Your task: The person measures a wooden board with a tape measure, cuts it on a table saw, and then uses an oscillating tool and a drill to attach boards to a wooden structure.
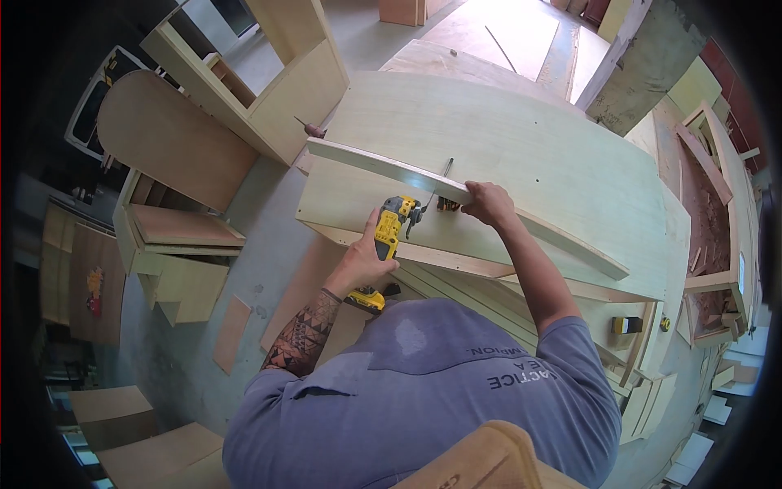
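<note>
My left hand (361,259) is wrapped round a yellow and black cordless oscillating multi-tool (389,228), its head pointing away from me beside the strip. The tool's battery end (366,300) hangs below my wrist. A long, narrow wooden strip (366,160) lies slantwise across the workpiece, and my right hand (489,204) grips it near its middle. The tool's head comes close to the strip's near side. Just left of my right fingers, a screwdriver (448,169) sticks out beyond the strip, partly hidden by it. Beneath everything is a large pale plywood panel (505,122).
At the panel's right end are a small black and yellow box (626,325) and a tape measure (665,323). Wooden cabinet frames (297,98) and a rounded board (171,138) stand to the left. A wooden frame (743,253) is at the right.
</note>
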